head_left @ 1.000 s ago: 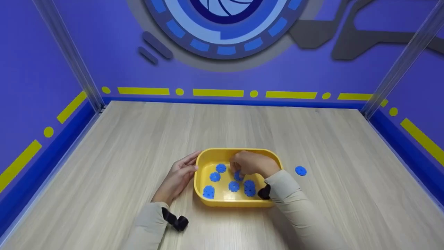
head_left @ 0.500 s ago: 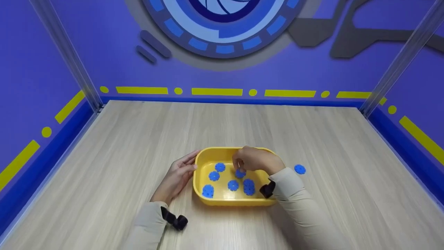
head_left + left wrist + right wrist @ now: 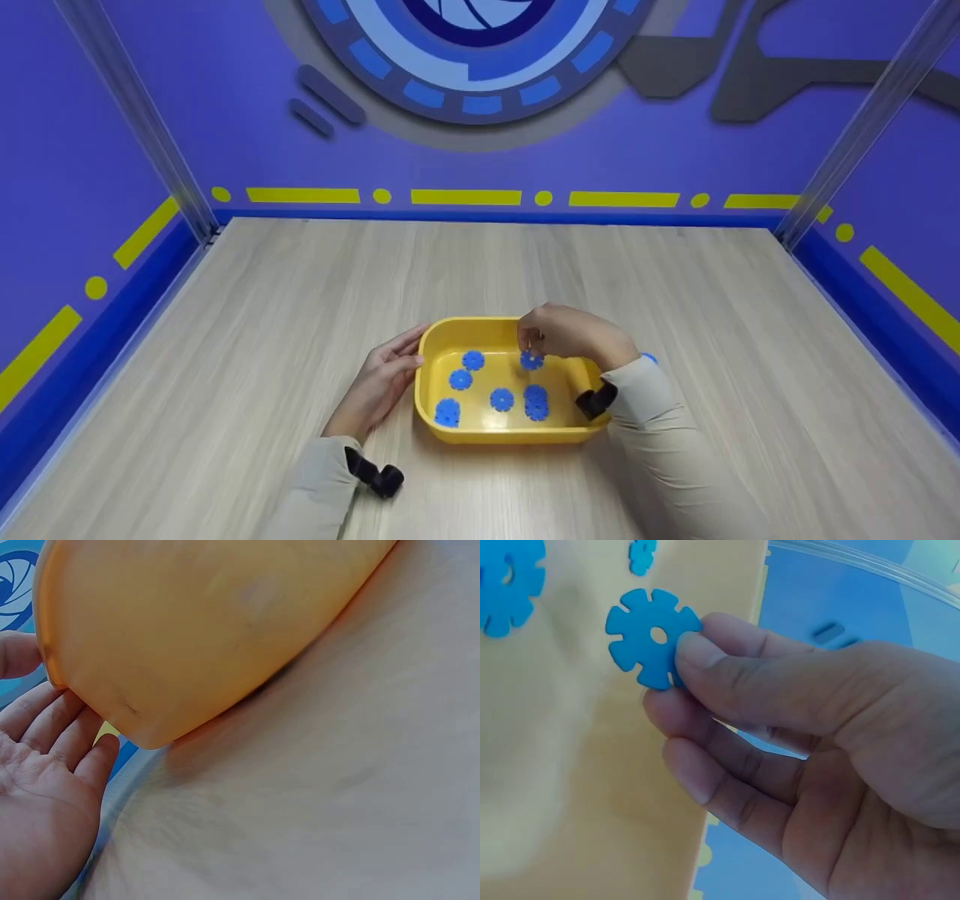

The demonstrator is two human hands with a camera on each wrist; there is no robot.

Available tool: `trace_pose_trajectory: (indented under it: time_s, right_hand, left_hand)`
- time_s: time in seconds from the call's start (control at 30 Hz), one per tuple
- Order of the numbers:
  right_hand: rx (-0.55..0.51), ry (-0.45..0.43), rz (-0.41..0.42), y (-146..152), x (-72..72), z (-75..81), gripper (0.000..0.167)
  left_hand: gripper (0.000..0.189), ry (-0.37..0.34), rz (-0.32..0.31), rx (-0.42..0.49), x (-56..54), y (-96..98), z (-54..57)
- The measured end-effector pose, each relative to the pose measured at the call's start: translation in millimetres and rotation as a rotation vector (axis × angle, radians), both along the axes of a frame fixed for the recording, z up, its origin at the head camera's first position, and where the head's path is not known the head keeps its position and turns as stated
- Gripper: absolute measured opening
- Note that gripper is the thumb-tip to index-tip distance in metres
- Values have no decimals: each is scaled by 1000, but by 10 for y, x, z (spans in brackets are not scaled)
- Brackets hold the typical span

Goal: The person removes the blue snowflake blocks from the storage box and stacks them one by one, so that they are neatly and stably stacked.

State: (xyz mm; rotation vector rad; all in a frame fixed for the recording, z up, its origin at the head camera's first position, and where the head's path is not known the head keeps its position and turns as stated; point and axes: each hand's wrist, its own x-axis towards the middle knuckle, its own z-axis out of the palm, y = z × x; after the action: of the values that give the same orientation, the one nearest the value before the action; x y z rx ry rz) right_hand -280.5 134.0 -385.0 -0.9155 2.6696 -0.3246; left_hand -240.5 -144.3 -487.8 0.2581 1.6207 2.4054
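My right hand [image 3: 574, 334] is over the right part of a yellow plastic tub [image 3: 510, 437]. It pinches a blue notched interlocking disc [image 3: 641, 641] between thumb and fingertips; the disc has a round centre hole. My left hand [image 3: 381, 386] rests at the tub's left end. In the left wrist view, its thumb touches the rim and its fairly straight fingers [image 3: 56, 720] lie against the outer wall. More blue discs lie on the tub floor: a single disc [image 3: 502, 400] near the middle, another disc [image 3: 460, 379] at left, and an overlapping pair [image 3: 536, 403] at right.
One loose blue disc [image 3: 649, 358] lies on the wooden table [image 3: 300, 300] right of the tub, mostly hidden by my right wrist. Blue printed panels [image 3: 465, 165] wall the table at the back and sides. A black wrist camera [image 3: 386, 480] is strapped to my left wrist.
My right hand has moved up and to the right, bringing the pinched disc off toward the tub's back right. The left hand stays at the tub's left end.
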Motion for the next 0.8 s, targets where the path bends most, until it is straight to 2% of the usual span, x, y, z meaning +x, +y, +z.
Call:
trace_pose_trajectory:
  time_s: [0.47,0.6,0.8]
  right_hand:
    - [-84,7,-74,311,22,128,10]
    - [-137,10,-96,430,32,123,11]
    - [-224,63,-89,627,51,89,12]
  left_hand:
    - [65,-7,16,6,0,-6,5]
    - [65,-9,20,9,3,1,9]
    - [63,-13,13,1,4,7,4]
